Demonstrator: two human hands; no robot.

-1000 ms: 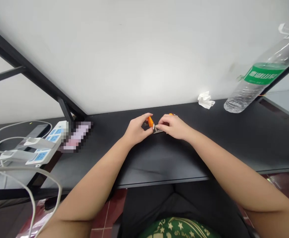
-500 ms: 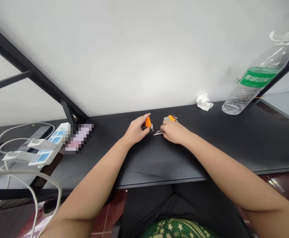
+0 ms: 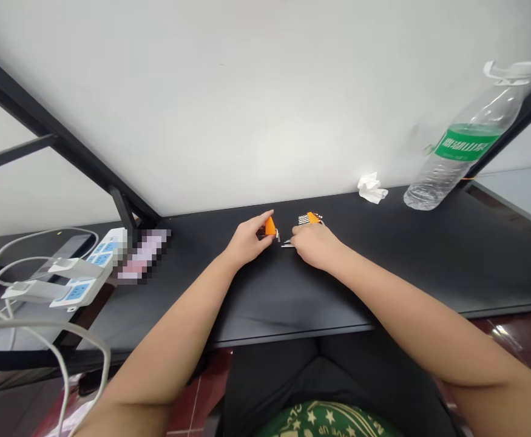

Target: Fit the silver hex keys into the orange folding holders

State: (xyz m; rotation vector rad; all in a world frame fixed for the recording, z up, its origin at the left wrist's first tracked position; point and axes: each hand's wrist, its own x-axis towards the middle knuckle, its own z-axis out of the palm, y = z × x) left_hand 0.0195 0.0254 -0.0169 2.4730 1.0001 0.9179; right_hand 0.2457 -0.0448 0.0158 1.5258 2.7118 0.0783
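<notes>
My left hand (image 3: 249,241) is closed around an orange plastic holder (image 3: 270,226), with a short silver end showing at its right side. My right hand (image 3: 313,243) is bent over the desk, fingers pinched at the right ends of thin silver rods (image 3: 287,244) that look like hex keys. The fingertips partly hide these rods. Just behind my right hand lies a second orange holder (image 3: 313,217) with several silver rods sticking out to its left. A small gap separates the two hands.
On the black desk (image 3: 265,303), a crumpled white tissue (image 3: 372,187) and a large clear bottle (image 3: 456,145) stand by the wall. To the left are a power strip (image 3: 85,285) with plugs, white cables (image 3: 65,326) and a blurred-out flat item (image 3: 145,255).
The view has shifted slightly. My right hand has moved a little left over the silver rods, covering more of them. My left hand keeps its hold on the orange holder.
</notes>
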